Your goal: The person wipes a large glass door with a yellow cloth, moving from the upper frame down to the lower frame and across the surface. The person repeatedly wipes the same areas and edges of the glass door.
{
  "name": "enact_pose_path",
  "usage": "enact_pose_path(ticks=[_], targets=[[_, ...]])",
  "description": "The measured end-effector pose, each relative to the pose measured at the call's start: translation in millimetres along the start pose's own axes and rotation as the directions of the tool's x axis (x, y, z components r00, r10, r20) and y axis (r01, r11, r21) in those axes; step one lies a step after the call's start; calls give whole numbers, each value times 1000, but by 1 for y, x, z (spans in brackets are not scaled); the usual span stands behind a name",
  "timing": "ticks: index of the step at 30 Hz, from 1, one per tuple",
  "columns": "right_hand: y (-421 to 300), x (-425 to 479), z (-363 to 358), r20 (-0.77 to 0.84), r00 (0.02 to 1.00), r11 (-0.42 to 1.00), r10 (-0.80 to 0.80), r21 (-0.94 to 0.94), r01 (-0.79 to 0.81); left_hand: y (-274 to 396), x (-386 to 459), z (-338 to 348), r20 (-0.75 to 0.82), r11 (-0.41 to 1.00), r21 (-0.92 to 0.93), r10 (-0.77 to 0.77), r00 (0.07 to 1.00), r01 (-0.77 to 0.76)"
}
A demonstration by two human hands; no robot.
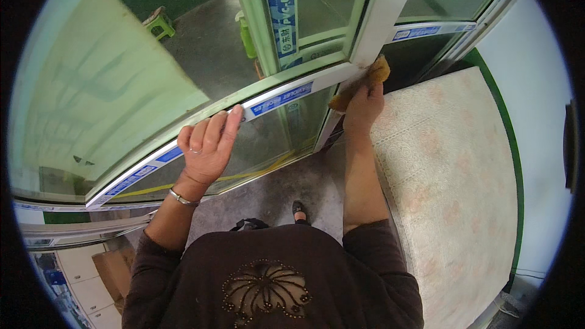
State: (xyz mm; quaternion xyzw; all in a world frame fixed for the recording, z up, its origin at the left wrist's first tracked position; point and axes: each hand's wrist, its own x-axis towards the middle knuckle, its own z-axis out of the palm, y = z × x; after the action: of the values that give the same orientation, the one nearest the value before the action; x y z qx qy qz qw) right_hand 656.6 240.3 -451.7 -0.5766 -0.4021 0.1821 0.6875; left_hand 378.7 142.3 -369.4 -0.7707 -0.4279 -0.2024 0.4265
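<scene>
My left hand (208, 146) has its fingers hooked over a white plastic crossbar (330, 76) of a glazed partition. A ring and a metal bracelet are on that hand and wrist. My right hand (363, 112) holds a brownish-yellow cloth or sponge (379, 71), pressed against the frame where the crossbar meets a white upright post (381, 13). Dark smudges show on the frame beside it. Blue printed film strips (283, 98) stick to the crossbar. Glass panes (269, 139) fill the frame above and below the bar.
To the right lies a pale patterned mattress (448, 169) beside a white wall (525, 77) with a green band. Through the glass are a green stool (161, 25) and a green spray bottle (246, 34). A cardboard box (112, 272) and white drawers (89, 278) stand at lower left.
</scene>
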Motion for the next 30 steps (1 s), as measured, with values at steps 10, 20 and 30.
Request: enact_pose_path(ticks=[10,20,30], targets=[[4,-46,14,116,984,990,-137,-26,141,-24,-47,11,-18,998,-7,-55,998,54],[-25,-37,18,52,883,884,-466,-26,467,-19,-51,20,-124,990,-72,-132,984,124],[65,-72,45,124,697,665,-706,-222,713,-5,-59,42,-217,979,3,-199,956,205]])
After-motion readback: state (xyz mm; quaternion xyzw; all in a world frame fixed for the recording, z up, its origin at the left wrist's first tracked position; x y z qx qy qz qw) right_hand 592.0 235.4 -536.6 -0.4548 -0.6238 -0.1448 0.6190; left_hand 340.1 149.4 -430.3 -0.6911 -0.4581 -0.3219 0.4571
